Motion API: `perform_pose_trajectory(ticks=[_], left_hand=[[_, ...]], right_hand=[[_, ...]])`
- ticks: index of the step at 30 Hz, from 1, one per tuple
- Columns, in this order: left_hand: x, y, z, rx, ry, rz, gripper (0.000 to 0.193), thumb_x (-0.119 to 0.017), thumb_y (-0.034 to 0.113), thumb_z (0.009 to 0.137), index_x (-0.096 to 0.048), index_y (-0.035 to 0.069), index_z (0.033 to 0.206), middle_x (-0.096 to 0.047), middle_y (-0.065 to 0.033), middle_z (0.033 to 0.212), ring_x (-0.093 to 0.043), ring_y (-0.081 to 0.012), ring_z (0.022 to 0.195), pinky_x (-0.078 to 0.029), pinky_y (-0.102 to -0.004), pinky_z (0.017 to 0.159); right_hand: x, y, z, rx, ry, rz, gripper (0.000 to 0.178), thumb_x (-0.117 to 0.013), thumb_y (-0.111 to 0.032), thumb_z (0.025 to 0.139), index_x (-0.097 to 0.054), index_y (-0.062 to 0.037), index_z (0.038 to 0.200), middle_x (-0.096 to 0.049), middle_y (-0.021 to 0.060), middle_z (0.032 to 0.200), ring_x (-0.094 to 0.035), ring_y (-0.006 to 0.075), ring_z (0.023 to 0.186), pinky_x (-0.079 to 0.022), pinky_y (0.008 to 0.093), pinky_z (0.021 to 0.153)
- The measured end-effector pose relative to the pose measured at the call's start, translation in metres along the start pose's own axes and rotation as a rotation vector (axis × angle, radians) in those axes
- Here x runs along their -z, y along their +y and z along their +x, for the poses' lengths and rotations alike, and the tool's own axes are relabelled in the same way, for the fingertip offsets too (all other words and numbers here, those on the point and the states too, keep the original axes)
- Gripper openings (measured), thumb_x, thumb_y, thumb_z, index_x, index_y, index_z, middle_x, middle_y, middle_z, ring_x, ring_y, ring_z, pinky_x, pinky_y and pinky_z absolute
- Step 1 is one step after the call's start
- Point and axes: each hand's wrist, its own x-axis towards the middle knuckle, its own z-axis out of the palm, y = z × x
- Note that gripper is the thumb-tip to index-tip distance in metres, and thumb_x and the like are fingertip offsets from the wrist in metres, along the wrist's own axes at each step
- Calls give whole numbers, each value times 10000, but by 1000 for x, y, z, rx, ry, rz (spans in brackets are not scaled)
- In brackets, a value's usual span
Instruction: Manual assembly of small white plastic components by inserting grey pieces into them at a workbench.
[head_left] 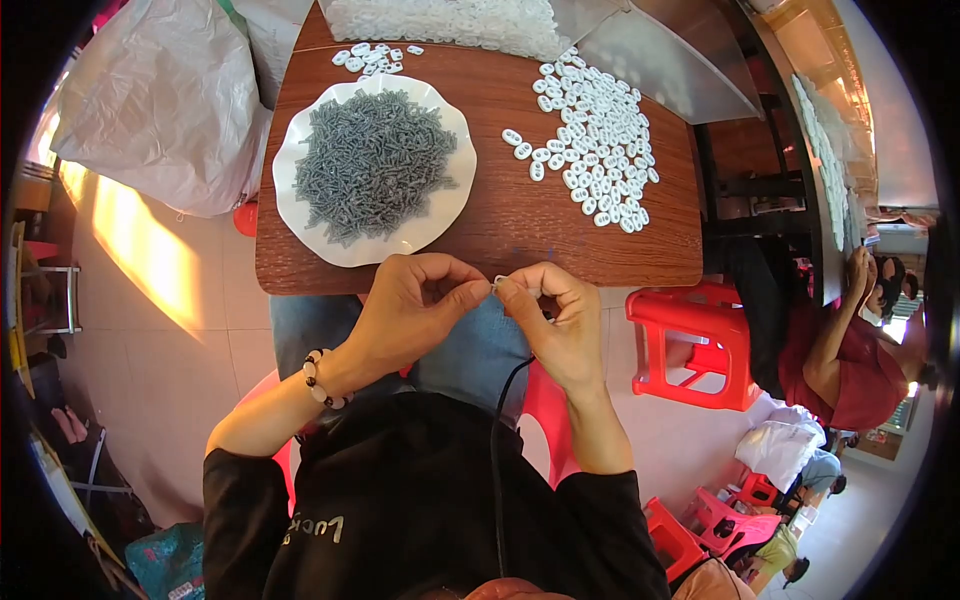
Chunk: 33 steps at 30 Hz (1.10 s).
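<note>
In front of my chest, just off the table's near edge, my two hands meet fingertip to fingertip. Between thumb and forefinger, my right hand pinches a small white plastic piece. Thumb and forefinger of my left hand are pressed together against that piece's left side; whatever they hold is too small to make out. Beyond my left hand stands a white scalloped plate, heaped with short grey translucent tubes. White oval two-holed pieces lie scattered on the table's right part.
A brown wooden table carries a few white pieces at its far left and a translucent bin at the back. A big white sack stands left. Right are a red stool and a seated person in dark red.
</note>
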Motion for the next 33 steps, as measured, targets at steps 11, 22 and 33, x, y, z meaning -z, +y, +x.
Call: perform_pose_trajectory(ticks=[11, 22, 33], left_hand=[[-1, 2, -3, -154, 91, 218, 87, -705, 73, 820, -687, -12, 828, -628, -24, 702, -474, -52, 605, -371, -227, 519], [-1, 1, -2, -67, 1, 84, 113, -611, 75, 902, -652, -17, 849, -619, 0, 753, -503, -52, 698, -417, -221, 608], [-1, 2, -1, -50, -81, -93, 176, -529, 92, 959, -596, 3, 822, -556, 23, 745, -451, -51, 707, -394, -211, 649]], right_hand=[[-3, 0, -1, 49, -8, -68, 90, -660, -55, 870, -645, -8, 794, -586, -40, 669, -473, 7, 616, -355, 181, 557], [0, -6, 0, -6, -8, 141, 98, -627, -76, 898, -633, -23, 815, -578, -32, 676, -470, 5, 612, -348, 171, 545], [-3, -6, -4, 85, -21, 129, 103, -618, -89, 908, -637, 8, 875, -629, 3, 734, -510, 14, 643, -385, 171, 570]])
